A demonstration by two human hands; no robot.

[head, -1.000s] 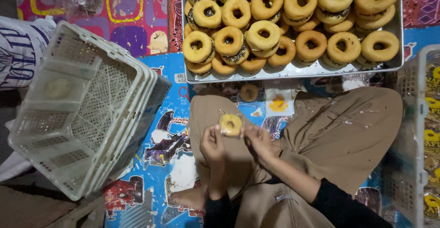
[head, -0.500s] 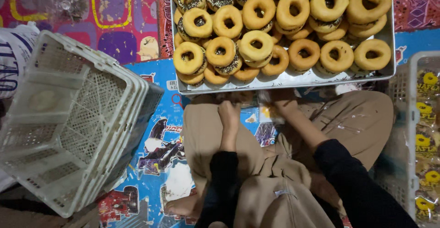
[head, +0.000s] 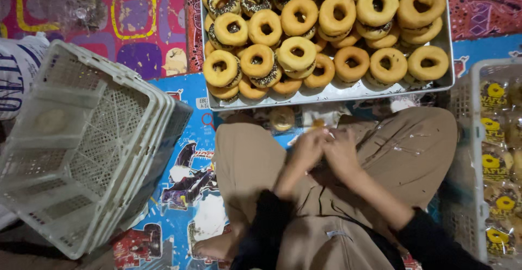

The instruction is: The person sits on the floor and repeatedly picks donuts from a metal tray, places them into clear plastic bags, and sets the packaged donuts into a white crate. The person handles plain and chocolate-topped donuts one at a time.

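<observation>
Hands: the left hand (head: 307, 149) and the right hand (head: 341, 151) are pressed together over the lap, fingers curled inward and touching. Both are blurred. A small orange-yellow object (head: 317, 123) is seen at the fingertips of the left hand; whether it is gripped cannot be told. What the right hand holds, if anything, cannot be told either.

Sleeves and clothing: dark sleeves are worn on both forearms. Tan trousers (head: 413, 150) are worn, legs crossed, and a bare foot (head: 217, 245) is seen at the lower edge.

Item just beyond the hands: one wrapped doughnut (head: 283, 119) is lying on the floor mat between the knees and the tray, near the left hand but apart from it.

Tray: a metal tray (head: 326, 95) is set directly ahead of the knees. It is filled with ring doughnuts (head: 296, 54) stacked in overlapping layers; most are plain golden, and a few at the upper left are topped with dark sprinkles (head: 223, 1).

To the person's right: a white plastic crate (head: 462, 107) is placed beside the knee, filled with packed doughnuts (head: 495, 164) in clear wrappers with yellow labels.

To the person's left: a stack of empty white lattice crates (head: 92, 145) is tilted on the floor, well apart from the hands.

Underlay: a colourful printed mat (head: 185, 172), blue with cartoon figures, is spread beneath everything.
</observation>
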